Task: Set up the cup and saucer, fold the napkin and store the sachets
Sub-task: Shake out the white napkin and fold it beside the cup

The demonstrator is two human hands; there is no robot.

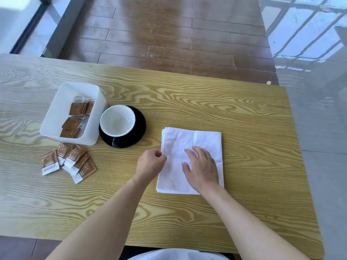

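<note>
A white napkin (187,139) lies folded on the wooden table (216,102). My right hand (201,168) rests flat on it with fingers spread. My left hand (150,163) pinches the napkin's left edge. A cup (117,120), white inside and black outside, stands on a black saucer (139,124) to the left of the napkin. A white box (56,111) beside the saucer holds several brown sachets (76,117). Several more brown sachets (69,161) lie loose on the table in front of the box.
The table's far edge borders a brown plank floor (169,34). Its right edge meets a grey tiled floor (319,109). A window frame (28,25) is at the upper left.
</note>
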